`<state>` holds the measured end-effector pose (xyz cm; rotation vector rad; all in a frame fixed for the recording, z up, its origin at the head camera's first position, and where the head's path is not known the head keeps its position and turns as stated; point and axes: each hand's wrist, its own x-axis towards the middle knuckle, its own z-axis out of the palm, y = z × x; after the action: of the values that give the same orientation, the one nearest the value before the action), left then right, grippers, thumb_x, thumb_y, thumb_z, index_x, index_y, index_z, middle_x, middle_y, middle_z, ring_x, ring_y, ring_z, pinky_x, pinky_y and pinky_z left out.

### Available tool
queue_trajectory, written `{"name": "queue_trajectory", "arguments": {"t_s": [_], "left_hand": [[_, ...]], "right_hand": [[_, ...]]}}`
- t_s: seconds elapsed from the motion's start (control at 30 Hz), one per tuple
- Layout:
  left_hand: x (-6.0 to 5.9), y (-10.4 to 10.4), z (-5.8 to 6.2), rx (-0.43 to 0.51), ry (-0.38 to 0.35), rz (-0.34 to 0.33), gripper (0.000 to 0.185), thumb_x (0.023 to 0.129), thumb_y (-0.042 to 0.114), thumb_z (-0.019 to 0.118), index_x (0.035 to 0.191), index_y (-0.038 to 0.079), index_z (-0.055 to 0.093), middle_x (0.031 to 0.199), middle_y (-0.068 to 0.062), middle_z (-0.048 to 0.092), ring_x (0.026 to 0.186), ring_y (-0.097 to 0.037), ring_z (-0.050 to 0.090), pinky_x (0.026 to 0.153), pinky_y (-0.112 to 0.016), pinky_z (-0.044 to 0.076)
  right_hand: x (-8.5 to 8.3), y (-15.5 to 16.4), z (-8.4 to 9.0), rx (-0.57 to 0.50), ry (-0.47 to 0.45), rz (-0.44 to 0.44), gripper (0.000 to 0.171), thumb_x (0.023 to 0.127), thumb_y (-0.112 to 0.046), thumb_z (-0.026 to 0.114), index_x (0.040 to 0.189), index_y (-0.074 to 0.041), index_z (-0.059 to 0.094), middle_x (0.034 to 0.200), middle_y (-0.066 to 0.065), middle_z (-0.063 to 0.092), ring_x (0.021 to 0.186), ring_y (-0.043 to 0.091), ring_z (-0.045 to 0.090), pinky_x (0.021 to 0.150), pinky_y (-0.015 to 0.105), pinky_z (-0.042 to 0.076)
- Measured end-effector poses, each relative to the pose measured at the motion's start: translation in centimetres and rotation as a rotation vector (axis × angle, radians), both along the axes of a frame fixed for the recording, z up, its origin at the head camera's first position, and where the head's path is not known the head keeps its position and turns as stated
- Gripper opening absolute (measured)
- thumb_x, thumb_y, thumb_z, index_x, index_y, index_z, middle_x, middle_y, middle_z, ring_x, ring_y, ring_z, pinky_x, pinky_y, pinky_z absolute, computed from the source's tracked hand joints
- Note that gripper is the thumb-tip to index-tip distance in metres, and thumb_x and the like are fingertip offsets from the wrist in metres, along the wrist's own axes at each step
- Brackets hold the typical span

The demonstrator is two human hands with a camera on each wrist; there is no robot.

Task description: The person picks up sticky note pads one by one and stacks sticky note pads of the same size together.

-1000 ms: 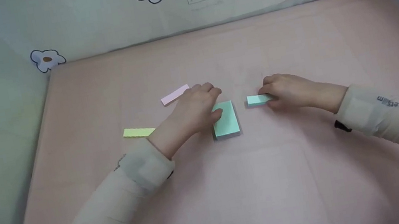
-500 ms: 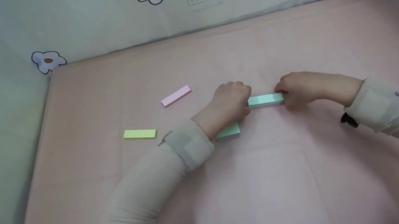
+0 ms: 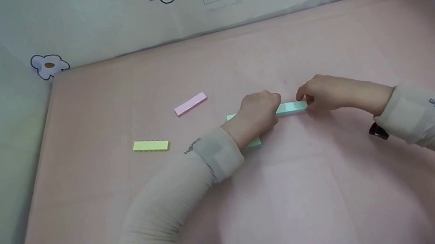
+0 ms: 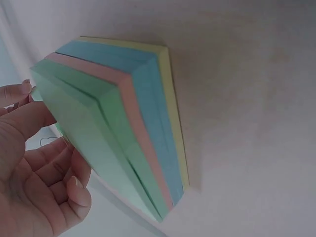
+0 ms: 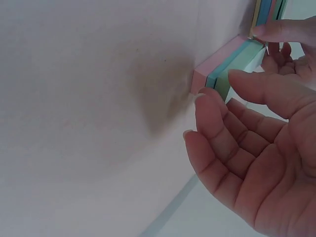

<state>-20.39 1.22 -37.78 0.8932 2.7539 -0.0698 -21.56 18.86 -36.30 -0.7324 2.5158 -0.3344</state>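
1. A person's two bare hands meet over a pink worktop [image 3: 279,200], both at work on one narrow stack [image 3: 292,107] of paper strip pads, probably sticky notes.
2. The left hand [image 3: 253,112] pinches the stack's left end, thumb against fingers. The right hand [image 3: 327,93] has its thumb and forefinger curled about the right end; how firmly it grips, I cannot tell.
3. The narrow stack spans the space between the hands. From the right wrist it shows three colours: pink nearest the worktop, then blue, then green outermost. Whether it rests on the worktop or is slightly raised is unclear.
4. Beneath the left hand and wrist, largely covered from above, sits a large stack [image 4: 98,138] of wide pads, banded yellow, blue, pink and green from the bottom up. Its edges look nearly flush, so this part appears done.
5. The narrow stack seems only partly finished: three colours are together, and the hands appear to be aligning its ends.
6. Two strip pads lie loose, well apart from the hands. A pink strip pad [image 3: 190,104] lies beyond and left of the left hand; a yellow strip pad [image 3: 151,146] lies farther left. By my judgement, these two are what is left.
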Motion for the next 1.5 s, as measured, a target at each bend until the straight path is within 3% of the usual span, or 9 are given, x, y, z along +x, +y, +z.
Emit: {"name": "queue_trajectory", "arguments": {"t_s": [0.17,0.37,0.8,1.13,1.5], "left_hand": [[-0.2,0.2,0.1,-0.05,-0.002,0.0,0.021,0.089,0.019,0.054,0.108,0.011,0.059,0.096,-0.003,0.065,0.075,-0.011,0.054,0.069,-0.027,0.051],[-0.2,0.0,0.2,-0.018,-0.037,0.04,0.02,0.089,0.016,0.055,0.107,0.011,0.06,0.097,-0.003,0.066,0.07,-0.011,0.046,0.07,-0.028,0.05],[-0.2,0.1,0.0,0.051,-0.088,0.078,0.018,0.087,0.013,0.056,0.104,0.01,0.062,0.095,-0.003,0.066,0.069,-0.013,0.044,0.071,-0.028,0.049],[-0.7,0.3,0.0,0.079,-0.146,0.1,0.013,0.085,0.006,0.057,0.096,0.007,0.064,0.084,-0.002,0.063,0.062,-0.012,0.04,0.055,-0.022,0.038],[-1.0,0.5,-0.3,0.083,-0.162,0.11,0.016,0.086,0.005,0.056,0.1,0.006,0.062,0.093,-0.005,0.063,0.067,-0.013,0.041,0.061,-0.023,0.04]], "right_hand": [[0.0,0.1,-0.2,-0.025,0.003,0.004,0.022,0.077,0.005,0.058,0.098,0.003,0.064,0.087,0.016,0.065,0.076,0.024,0.056,0.069,0.04,0.046],[0.0,-0.1,-0.4,-0.031,0.01,-0.018,0.022,0.077,0.006,0.057,0.097,0.004,0.064,0.085,0.015,0.063,0.074,0.024,0.053,0.069,0.04,0.045],[-0.2,-0.3,-0.6,-0.013,-0.035,-0.115,0.025,0.075,0.006,0.055,0.099,0.006,0.064,0.079,0.012,0.058,0.072,0.022,0.048,0.064,0.033,0.041],[-0.2,-0.6,-0.6,0.006,-0.076,-0.143,0.029,0.073,0.006,0.054,0.1,0.007,0.063,0.075,0.01,0.057,0.069,0.02,0.047,0.06,0.03,0.04],[0.1,-1.0,-1.0,0.05,0.008,-0.101,0.022,0.075,0.006,0.059,0.096,0.01,0.064,0.085,0.019,0.065,0.07,0.024,0.054,0.068,0.04,0.048]]}}
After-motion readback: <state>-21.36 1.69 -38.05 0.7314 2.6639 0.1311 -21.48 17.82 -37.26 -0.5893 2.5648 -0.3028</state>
